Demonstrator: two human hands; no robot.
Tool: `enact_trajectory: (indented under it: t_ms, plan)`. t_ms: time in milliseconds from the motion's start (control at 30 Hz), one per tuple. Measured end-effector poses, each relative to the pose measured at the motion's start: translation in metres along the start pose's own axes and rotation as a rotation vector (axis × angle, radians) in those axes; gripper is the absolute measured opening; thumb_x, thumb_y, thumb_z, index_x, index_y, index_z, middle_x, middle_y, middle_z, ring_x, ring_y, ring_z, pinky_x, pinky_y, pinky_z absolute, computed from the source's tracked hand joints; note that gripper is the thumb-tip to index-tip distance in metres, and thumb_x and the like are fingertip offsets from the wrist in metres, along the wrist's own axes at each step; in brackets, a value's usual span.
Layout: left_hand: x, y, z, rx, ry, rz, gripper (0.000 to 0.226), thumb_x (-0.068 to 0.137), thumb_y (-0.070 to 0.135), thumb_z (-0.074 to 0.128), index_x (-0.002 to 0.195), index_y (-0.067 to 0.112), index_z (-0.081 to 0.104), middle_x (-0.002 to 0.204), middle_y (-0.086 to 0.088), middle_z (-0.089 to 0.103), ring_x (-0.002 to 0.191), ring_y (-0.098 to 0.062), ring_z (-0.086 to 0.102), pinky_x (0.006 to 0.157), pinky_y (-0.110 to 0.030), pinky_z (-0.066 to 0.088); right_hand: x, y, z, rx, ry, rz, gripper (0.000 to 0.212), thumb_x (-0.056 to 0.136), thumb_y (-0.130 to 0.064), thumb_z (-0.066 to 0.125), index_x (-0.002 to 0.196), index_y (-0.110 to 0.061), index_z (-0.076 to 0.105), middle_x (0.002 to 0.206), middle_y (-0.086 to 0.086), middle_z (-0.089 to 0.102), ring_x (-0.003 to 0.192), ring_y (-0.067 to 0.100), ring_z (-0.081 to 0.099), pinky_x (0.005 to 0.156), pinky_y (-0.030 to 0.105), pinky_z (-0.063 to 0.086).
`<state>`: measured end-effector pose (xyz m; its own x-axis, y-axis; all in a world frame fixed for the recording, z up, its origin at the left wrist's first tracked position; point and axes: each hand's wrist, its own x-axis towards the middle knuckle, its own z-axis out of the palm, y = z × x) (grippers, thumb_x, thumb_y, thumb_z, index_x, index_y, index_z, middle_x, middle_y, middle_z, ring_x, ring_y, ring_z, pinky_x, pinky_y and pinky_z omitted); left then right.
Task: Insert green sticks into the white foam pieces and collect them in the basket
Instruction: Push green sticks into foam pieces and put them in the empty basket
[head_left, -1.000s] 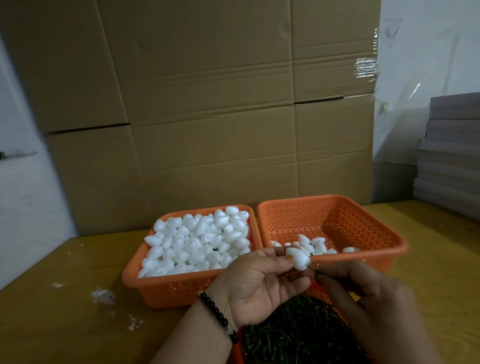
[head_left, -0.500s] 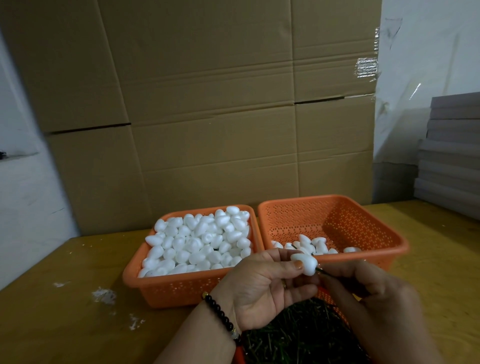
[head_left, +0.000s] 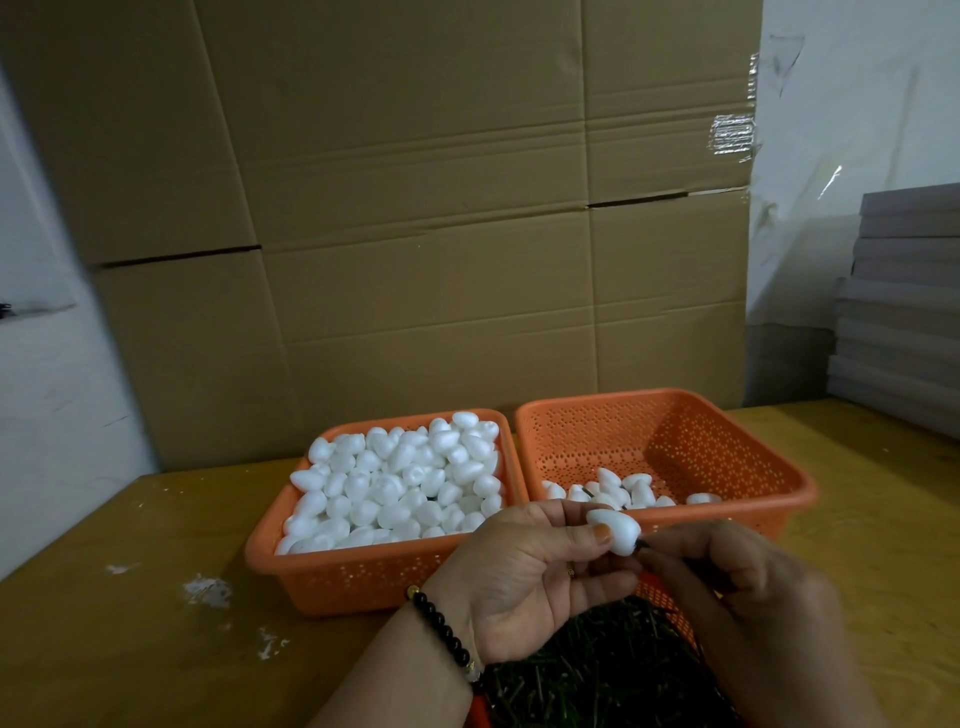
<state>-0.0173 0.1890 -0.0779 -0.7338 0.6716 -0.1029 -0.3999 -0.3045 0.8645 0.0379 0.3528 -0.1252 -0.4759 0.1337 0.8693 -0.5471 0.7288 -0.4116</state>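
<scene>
Foam piece (head_left: 614, 530), pinched in the left hand (head_left: 524, 577), had shifted closer to the right hand (head_left: 727, 582), which gripped a green stick (head_left: 643, 543) now entering it; basket (head_left: 779, 483) beyond awaited.

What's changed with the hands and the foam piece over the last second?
The right hand has pushed the green stick further into the foam piece, which the left hand still pinches, now slightly turned. Both baskets stayed put.
</scene>
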Motion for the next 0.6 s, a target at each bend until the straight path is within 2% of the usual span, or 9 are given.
enact_trajectory:
  t_ms: [100, 167, 267, 600]
  plan:
    - [-0.0002, -0.0009, 0.0012, -0.007, 0.001, 0.002, 0.027, 0.074, -0.003, 0.065, 0.101, -0.004, 0.063, 0.094, -0.019, 0.068, 0.082, -0.024, 0.068, 0.068, -0.031, 0.059, 0.0001, 0.0009, 0.0009, -0.012, 0.009, 0.017, 0.009, 0.07, -0.015, 0.08, 0.075, -0.016, 0.073, 0.081, -0.016, 0.066, 0.082, -0.011, 0.06, 0.07, -0.003, 0.04]
    - [-0.0002, -0.0015, 0.0021, -0.01, -0.002, 0.0, 0.027, 0.075, -0.003, 0.065, 0.102, -0.005, 0.063, 0.094, -0.019, 0.068, 0.083, -0.024, 0.067, 0.068, -0.031, 0.059, 0.0003, 0.0012, 0.0012, -0.02, 0.007, 0.017, 0.008, 0.07, -0.015, 0.077, 0.076, -0.017, 0.072, 0.081, -0.015, 0.066, 0.08, -0.01, 0.061, 0.069, -0.002, 0.041]
    - [-0.0005, -0.0011, 0.0023, -0.022, -0.006, -0.002, 0.027, 0.075, -0.003, 0.064, 0.102, -0.005, 0.062, 0.093, -0.018, 0.069, 0.082, -0.023, 0.068, 0.067, -0.03, 0.059, -0.0002, 0.001, 0.0017, -0.032, 0.003, 0.024, 0.012, 0.071, -0.017, 0.082, 0.076, -0.017, 0.071, 0.081, -0.014, 0.065, 0.082, -0.012, 0.059, 0.069, -0.001, 0.041]
    - [0.0008, -0.0024, 0.0044, -0.014, 0.024, 0.007, 0.029, 0.074, -0.003, 0.064, 0.104, -0.005, 0.061, 0.093, -0.018, 0.068, 0.084, -0.024, 0.067, 0.065, -0.029, 0.059, -0.0001, -0.0001, 0.0034, -0.027, 0.001, 0.056, 0.008, 0.075, -0.016, 0.076, 0.076, -0.019, 0.069, 0.079, -0.013, 0.065, 0.077, -0.006, 0.06, 0.067, 0.001, 0.042]
